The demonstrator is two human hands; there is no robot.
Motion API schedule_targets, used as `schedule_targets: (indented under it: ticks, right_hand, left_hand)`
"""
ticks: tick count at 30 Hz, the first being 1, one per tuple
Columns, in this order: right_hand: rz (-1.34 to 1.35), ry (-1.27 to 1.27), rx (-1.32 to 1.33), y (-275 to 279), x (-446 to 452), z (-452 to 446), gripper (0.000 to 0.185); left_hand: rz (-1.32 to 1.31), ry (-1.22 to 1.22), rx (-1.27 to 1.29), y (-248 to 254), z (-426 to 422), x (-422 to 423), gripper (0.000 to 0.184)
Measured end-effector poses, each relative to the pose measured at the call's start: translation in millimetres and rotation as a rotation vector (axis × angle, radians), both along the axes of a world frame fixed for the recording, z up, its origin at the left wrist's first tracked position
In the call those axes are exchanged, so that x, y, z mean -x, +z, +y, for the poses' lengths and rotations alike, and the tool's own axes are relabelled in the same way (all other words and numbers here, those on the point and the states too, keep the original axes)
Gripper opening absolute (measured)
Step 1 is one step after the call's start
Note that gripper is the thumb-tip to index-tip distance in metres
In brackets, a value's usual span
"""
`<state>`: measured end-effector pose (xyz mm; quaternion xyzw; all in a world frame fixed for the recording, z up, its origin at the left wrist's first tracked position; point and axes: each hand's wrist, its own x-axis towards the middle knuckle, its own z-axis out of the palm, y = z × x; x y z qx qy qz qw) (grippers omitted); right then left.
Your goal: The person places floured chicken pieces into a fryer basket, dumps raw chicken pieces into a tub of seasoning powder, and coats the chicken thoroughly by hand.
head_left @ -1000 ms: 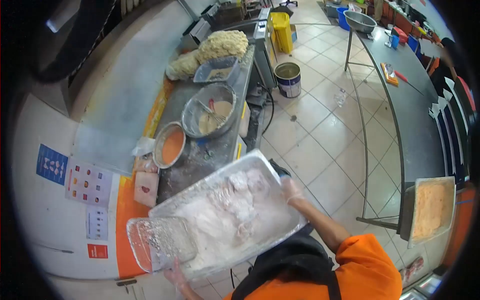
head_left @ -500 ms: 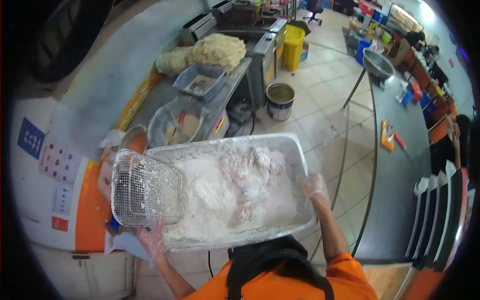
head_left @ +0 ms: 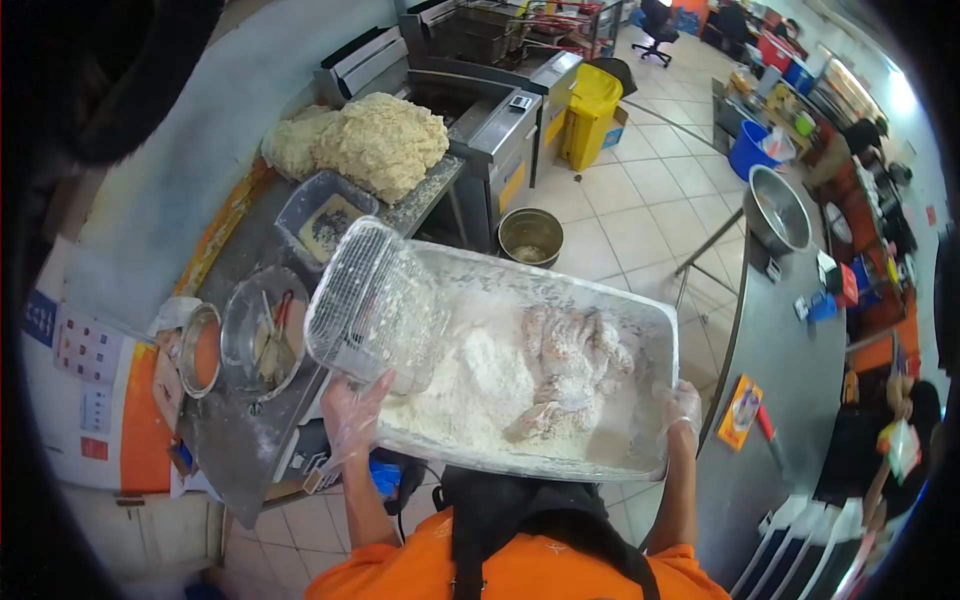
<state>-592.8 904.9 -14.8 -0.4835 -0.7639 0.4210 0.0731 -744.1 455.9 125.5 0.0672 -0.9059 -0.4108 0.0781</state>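
Note:
A large flour-dusted tub [head_left: 645, 300] spans the middle of the view, held in front of my orange-clad body. Heaped flour [head_left: 475, 385] covers its floor. Several floured pieces that look like chicken [head_left: 570, 360] lie in its right half. At the left end, a wire mesh basket [head_left: 368, 290] rests in the tub, its edge over the rim. My left hand [head_left: 355, 412], in a clear plastic glove, grips the tub's near left corner beside the basket. My right hand [head_left: 683, 408], gloved too, is closed around the right rim; its far fingers are hidden.
On the left counter stand a bowl of orange stuff [head_left: 203, 350], a clear bowl with utensils [head_left: 265, 335], a grey-blue bin [head_left: 325, 220] and a doughy mound [head_left: 385, 145]. A metal bucket [head_left: 530, 238] sits behind the tub. The steel table [head_left: 765, 330] runs along the right.
The tub and both hands have shifted right in view, and the tub now slants down to the right. The view has turned, showing more of the left counter.

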Motion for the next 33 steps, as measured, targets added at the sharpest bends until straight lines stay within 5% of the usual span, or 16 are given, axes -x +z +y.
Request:
schedule_targets:
  ticks: [3, 7, 11, 13, 16, 18, 20, 22, 25, 29, 33]
  right_hand:
    - [-0.071, 0.078, -0.008, 0.0, 60.1, 76.3, 0.031]
    - [0.019, 0.197, 0.065, -20.1, 161.4, 165.6, 0.032]
    - [0.079, 0.499, -0.257, -39.9, 304.9, 227.9, 0.024]
    - [0.086, 0.615, -0.115, 12.7, 382.4, 213.4, 0.023]
    - [0.271, 0.823, 0.177, -31.6, 499.4, 228.2, 0.022]
    - [0.274, 0.988, -0.300, -31.1, 567.5, 213.7, 0.021]
    - [0.245, 1.001, -0.142, -6.0, 619.0, 194.1, 0.019]
    - [0.433, 1.129, -0.318, -66.7, 690.7, 195.7, 0.023]
    - [0.302, 1.290, -0.267, -45.8, 757.1, 176.8, 0.026]
    - [0.311, 1.439, -0.380, -60.2, 812.6, 164.3, 0.026]
    - [0.431, 1.393, -0.109, -58.9, 840.5, 163.6, 0.020]
  left_hand:
    - [-0.142, 0.097, 0.080, -13.0, 65.0, 51.1, 0.050]
    - [-0.023, 0.179, -0.008, -17.7, 125.6, 71.2, 0.048]
    - [-0.009, 0.410, -0.068, -23.1, 165.2, 95.8, 0.048]
    - [0.013, 0.521, -0.106, -25.1, 186.5, 108.2, 0.048]
    - [0.082, 0.660, -0.211, -36.8, 214.8, 144.0, 0.047]
    - [0.129, 0.764, -0.293, -51.0, 215.3, 173.6, 0.046]
    - [0.165, 0.817, -0.375, -69.6, 226.3, 201.0, 0.046]
    - [0.167, 0.811, -0.477, -71.4, 242.9, 222.8, 0.046]
    - [0.173, 0.923, -0.520, -72.8, 249.8, 264.5, 0.039]
    - [0.212, 0.887, -0.320, -114.1, 239.8, 293.8, 0.039]
    - [0.269, 0.863, -0.319, -169.3, 217.3, 285.5, 0.039]
